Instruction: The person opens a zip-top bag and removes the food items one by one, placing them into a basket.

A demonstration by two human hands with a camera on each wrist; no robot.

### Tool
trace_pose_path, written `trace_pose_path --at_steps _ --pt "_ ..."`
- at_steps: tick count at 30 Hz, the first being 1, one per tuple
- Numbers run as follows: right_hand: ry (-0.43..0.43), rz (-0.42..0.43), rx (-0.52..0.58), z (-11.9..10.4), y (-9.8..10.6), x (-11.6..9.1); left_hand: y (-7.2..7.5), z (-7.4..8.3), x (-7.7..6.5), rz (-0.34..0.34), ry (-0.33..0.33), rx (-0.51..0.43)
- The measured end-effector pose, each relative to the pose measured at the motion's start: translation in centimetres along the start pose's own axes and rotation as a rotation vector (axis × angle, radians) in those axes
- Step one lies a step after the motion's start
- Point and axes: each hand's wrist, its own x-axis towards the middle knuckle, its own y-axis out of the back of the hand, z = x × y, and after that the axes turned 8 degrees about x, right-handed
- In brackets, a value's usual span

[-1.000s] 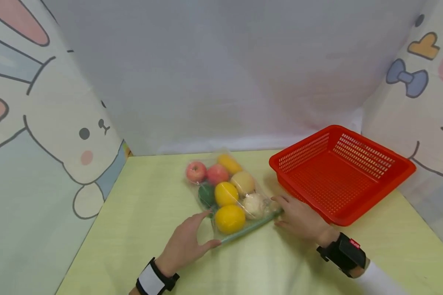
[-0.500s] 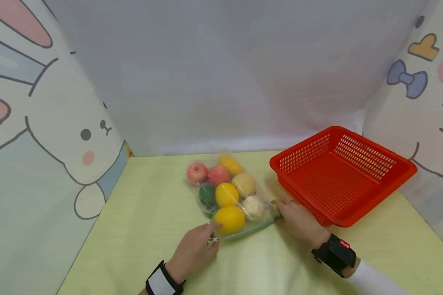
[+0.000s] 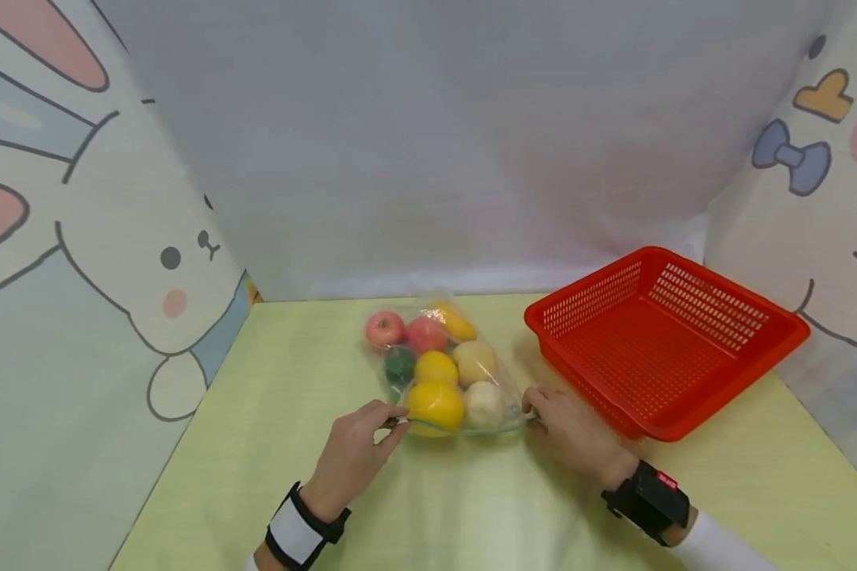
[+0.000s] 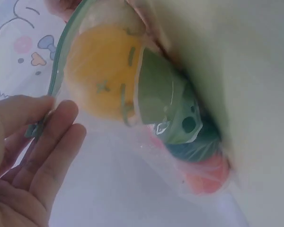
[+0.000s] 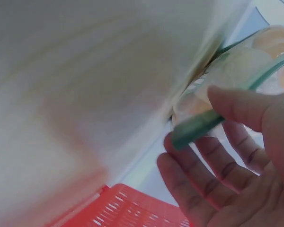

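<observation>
A clear zip bag (image 3: 503, 388) with a green zip edge holds several fruits on the table, among them red apples (image 3: 385, 329), yellow fruits (image 3: 436, 406) and a dark green one (image 3: 399, 366). In the head view my left hand (image 3: 353, 452) pinches the near left corner of the bag by its zip edge. The left wrist view shows thumb and fingers closed on that green zip strip (image 4: 68, 35). At the opposite corner my right hand (image 3: 578, 436) pinches the other end of the zip edge (image 5: 199, 126) between thumb and fingers. The zip edge is raised and bowed between both hands.
A red plastic basket (image 3: 657, 365) with slotted walls stands on the table to the right, just beyond my right hand. A pale curtain (image 3: 457, 159) hangs behind the yellow-green table (image 3: 293, 357), and cartoon-printed panels (image 3: 114, 262) flank it.
My left hand has taken hold of the bag's left corner, and the near edge has lifted and shifted away from me. My right hand keeps its corner; the front yellow fruit has moved back slightly.
</observation>
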Motion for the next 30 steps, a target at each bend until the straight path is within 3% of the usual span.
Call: trace_pose_path --at_steps 3,5,9,16,20,27,30 --pt "0.018 0.091 -0.009 -0.6 0.6 0.0 1.0 -0.2 0.4 -0.062 0.006 -0.021" --pt "0.023 0.149 -0.015 -1.1 1.2 0.1 1.6 -0.5 0.6 -0.058 -0.009 -0.020" --pt "0.050 0.251 -0.021 -2.2 2.6 0.5 2.1 -1.3 1.2 0.043 -0.041 -0.003" --pt "0.182 0.494 -0.032 -3.0 4.8 1.0 3.1 -2.1 2.8 0.182 0.019 -0.032" --pt "0.234 0.593 -0.027 -3.4 6.2 1.3 3.8 -1.8 4.3 0.258 0.033 -0.112" --pt "0.322 0.770 0.075 -4.3 8.9 2.3 5.2 -0.8 6.8 0.462 0.104 -0.308" --pt "0.310 0.793 0.129 -4.4 9.3 2.4 5.4 -0.4 7.2 0.485 0.152 -0.422"
